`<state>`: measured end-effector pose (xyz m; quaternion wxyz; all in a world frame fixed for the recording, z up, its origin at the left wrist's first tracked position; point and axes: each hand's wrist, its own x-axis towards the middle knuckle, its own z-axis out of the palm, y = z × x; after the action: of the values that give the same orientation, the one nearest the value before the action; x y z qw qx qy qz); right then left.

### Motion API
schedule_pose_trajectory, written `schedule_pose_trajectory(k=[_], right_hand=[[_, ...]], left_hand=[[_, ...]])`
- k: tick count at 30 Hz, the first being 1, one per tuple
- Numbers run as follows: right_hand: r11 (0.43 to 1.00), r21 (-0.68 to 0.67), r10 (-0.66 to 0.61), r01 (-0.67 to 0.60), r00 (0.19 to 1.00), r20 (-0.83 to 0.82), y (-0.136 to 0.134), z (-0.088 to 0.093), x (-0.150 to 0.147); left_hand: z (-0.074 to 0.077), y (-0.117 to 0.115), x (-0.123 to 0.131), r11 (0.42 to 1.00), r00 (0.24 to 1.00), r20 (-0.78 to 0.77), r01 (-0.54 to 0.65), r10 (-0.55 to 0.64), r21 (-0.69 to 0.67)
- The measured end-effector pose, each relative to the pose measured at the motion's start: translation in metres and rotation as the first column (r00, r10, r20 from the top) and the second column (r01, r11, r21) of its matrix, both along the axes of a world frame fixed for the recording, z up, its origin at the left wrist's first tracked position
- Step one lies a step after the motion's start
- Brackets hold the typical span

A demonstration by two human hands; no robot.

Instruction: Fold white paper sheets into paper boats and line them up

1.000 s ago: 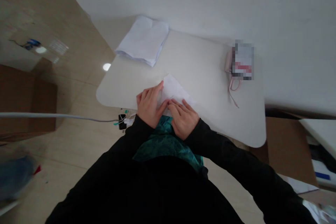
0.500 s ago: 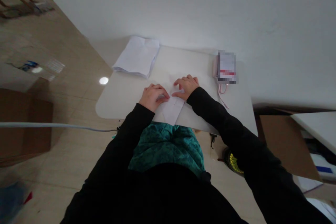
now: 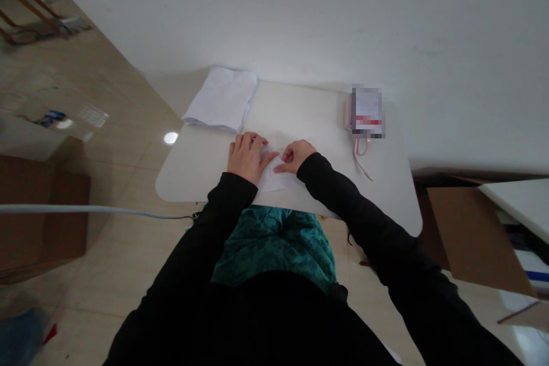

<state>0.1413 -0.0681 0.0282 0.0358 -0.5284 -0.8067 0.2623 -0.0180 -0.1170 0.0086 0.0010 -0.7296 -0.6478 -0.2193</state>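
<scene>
- Fingers (image 3: 249, 142) of the left hand (image 3: 246, 157) lie spread on a folded white paper sheet (image 3: 274, 179), and those of the right hand (image 3: 295, 155) curve down onto its other side; neither hand looks clenched, but whether they pinch the paper I can't tell.
- That sheet sits at the near edge of the tabletop (image 3: 201, 174), between both hands, with much of it covered by them.
- Left of the tabletop, lower down, stands a brown cardboard box (image 3: 40, 211).
- Just below the tabletop's near edge is a teal patterned cloth (image 3: 274, 249), worn by the person above black sleeves (image 3: 355, 206).
- On the tabletop's far left lies a stack of white paper (image 3: 221, 100).
- On the tabletop's far right is a pixelated package (image 3: 368, 111), too blurred to identify, with a pink cord (image 3: 360, 159) trailing from it.
</scene>
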Motion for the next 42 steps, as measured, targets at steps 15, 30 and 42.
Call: schedule_pose_trajectory(k=[15, 30, 42], right_hand=[[0.995, 0.053, -0.023, 0.08, 0.737, -0.676, 0.039, -0.016, 0.015], [0.938, 0.021, -0.184, 0.345, 0.55, -0.815, 0.056, -0.05, 0.023], [0.939, 0.079, -0.127, 0.335, 0.55, -0.825, 0.06, -0.049, 0.027]], left_hand=[[0.036, 0.073, -0.005, 0.928, 0.743, 0.591, 0.372, -0.314, 0.026], [0.021, 0.116, -0.002, 0.892, 0.669, 0.606, 0.418, -0.431, 0.173], [0.024, 0.114, -0.011, 0.822, 0.707, 0.501, 0.57, -0.5, 0.016]])
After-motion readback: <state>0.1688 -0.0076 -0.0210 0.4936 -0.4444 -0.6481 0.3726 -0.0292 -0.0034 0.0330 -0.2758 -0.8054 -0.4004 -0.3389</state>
